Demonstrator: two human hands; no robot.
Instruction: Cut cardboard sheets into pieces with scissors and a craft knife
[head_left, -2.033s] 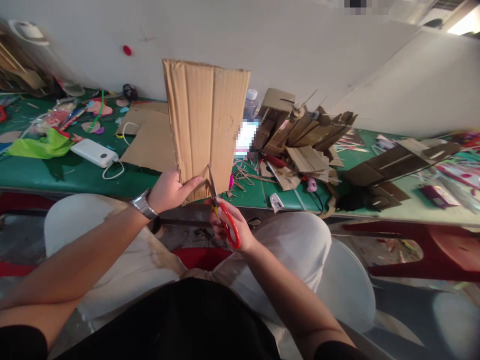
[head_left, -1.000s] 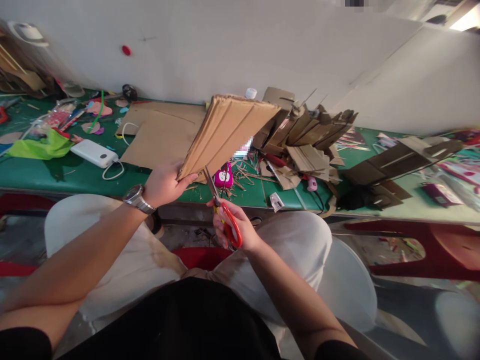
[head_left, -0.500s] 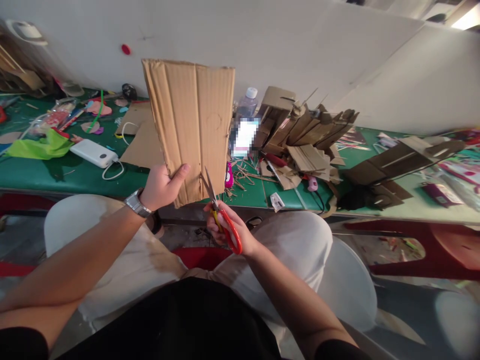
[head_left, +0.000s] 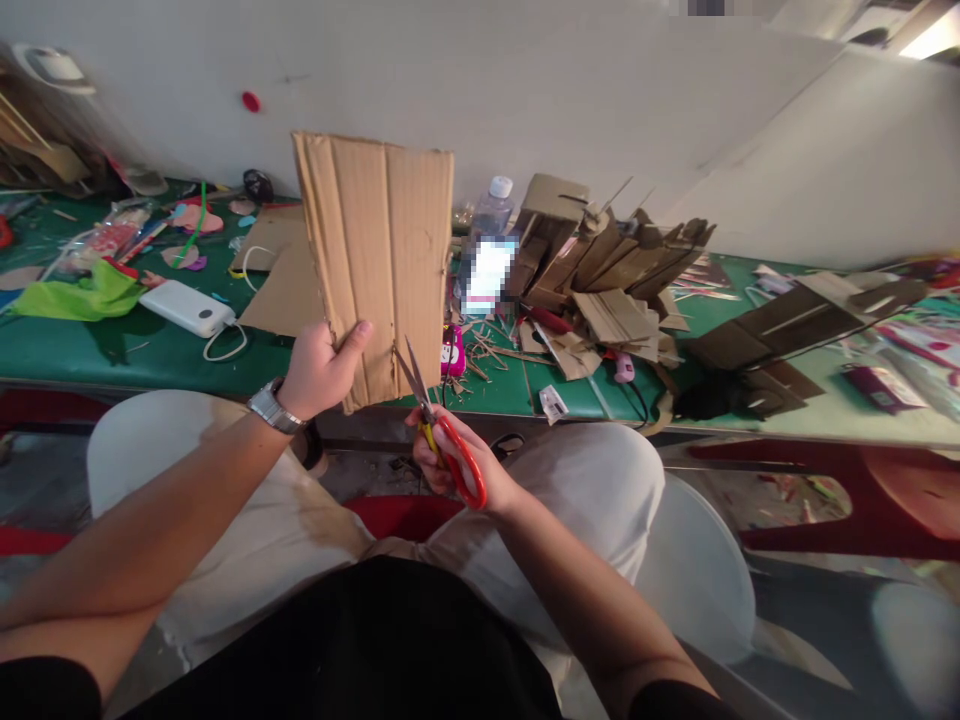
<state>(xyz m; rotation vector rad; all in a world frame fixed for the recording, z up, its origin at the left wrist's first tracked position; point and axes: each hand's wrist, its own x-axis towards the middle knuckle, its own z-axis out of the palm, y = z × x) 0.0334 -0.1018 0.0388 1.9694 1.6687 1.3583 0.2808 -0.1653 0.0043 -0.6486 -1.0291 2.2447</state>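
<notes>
My left hand [head_left: 322, 372] grips the lower left edge of a brown cardboard piece [head_left: 382, 250], thumb on its front face and the other fingers hidden behind. The cardboard stands nearly upright, with lengthwise creases. In my right hand [head_left: 465, 455] is a pair of scissors [head_left: 461, 462] with red and yellow handles, fingers wrapped round them. The blades are slightly parted and point up and left in front of the cardboard's lower part. Whether they touch it I cannot tell. A small dark nick shows near the blade tips.
On the green table [head_left: 262, 360] are a white power bank [head_left: 187, 306] with a cable, a clear bottle [head_left: 495, 208], a lit blurred screen [head_left: 489, 275], cut cardboard shapes [head_left: 615, 250], a pink glue gun [head_left: 624, 367] and scraps. A red stool [head_left: 900, 500] stands to the right.
The cardboard has tilted and shifted slightly, its upper right corner moving left and down. My left hand has moved a little left. The scissors have barely moved.
</notes>
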